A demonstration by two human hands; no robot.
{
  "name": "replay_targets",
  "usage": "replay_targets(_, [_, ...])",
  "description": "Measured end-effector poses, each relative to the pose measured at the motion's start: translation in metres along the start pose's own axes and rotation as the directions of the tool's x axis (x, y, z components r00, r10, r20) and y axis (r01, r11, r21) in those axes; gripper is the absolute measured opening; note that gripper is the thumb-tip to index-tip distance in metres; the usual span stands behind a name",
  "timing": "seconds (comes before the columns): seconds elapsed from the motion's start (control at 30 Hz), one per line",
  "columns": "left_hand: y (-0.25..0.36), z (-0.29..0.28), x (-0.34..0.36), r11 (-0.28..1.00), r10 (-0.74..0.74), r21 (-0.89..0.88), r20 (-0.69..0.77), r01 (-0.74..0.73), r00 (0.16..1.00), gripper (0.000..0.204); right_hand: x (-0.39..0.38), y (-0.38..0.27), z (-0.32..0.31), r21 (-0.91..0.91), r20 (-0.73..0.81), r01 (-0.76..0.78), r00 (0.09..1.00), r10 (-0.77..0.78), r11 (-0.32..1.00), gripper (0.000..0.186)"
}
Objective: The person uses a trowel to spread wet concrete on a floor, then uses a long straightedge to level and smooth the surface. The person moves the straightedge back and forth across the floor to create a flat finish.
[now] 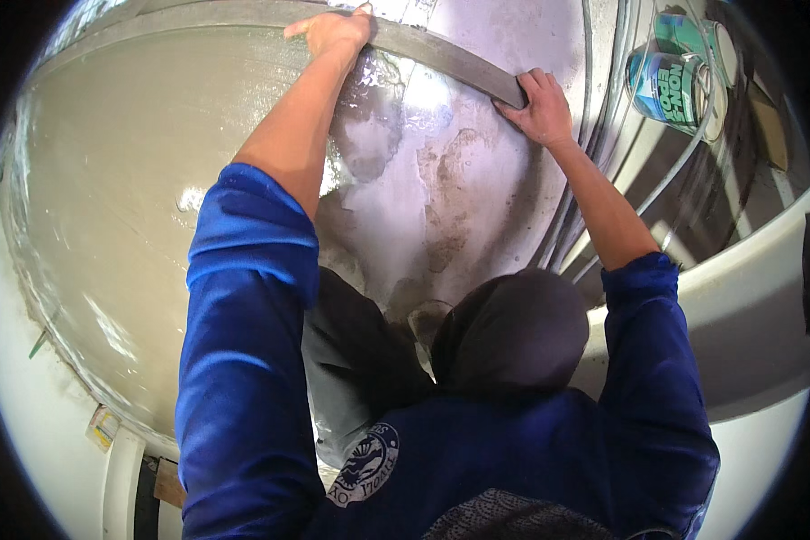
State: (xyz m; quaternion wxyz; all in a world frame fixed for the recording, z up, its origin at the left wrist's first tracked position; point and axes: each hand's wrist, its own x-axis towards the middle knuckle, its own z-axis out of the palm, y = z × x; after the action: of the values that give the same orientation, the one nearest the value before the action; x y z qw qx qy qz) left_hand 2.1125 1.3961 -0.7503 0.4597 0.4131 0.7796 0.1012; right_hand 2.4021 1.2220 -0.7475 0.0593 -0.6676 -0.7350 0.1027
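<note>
A long grey straightedge (450, 61), smeared with mortar, stretches across the far part of the floor and looks curved in this view. Near its middle my left hand (337, 36) is closed over it, thumb and fingers over the bar. At its right end my right hand (542, 110) grips the bar, fingers over the far side. Wet grey-beige mortar (135, 144) lies smooth to the left and on the near side of the bar. To the right, the floor (477, 171) is pale, patchy and damp.
Several grey cables (594, 135) run along the right side. Past them stand a blue-and-green paint bucket (666, 85) and a second green bucket (679, 34). A white wall (27, 342) borders the mortar at left. My bent knees (513, 324) are close below my hands.
</note>
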Motion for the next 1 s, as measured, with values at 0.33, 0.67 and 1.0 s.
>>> replay_targets(0.33, [-0.002, 0.003, 0.007, 0.994, 0.041, 0.102, -0.011, -0.04, 0.999, 0.111, 0.005, -0.003, -0.013, 0.034, 0.121, -0.03, 0.992, 0.025, 0.999, 0.055])
replay_targets(0.67, [0.016, -0.011, -0.014, 0.994, -0.104, -0.04, -0.005, 0.103, 0.995, 0.13, 0.008, 0.0, -0.017, 0.14, 0.097, 0.002, 0.995, -0.015, 0.99, 0.053])
replay_targets(1.0, [0.013, -0.01, -0.021, 0.99, -0.126, -0.068, -0.05, 0.122, 0.991, 0.128, 0.018, 0.018, -0.001, 0.107, 0.218, 0.039, 0.974, -0.062, 0.994, 0.053])
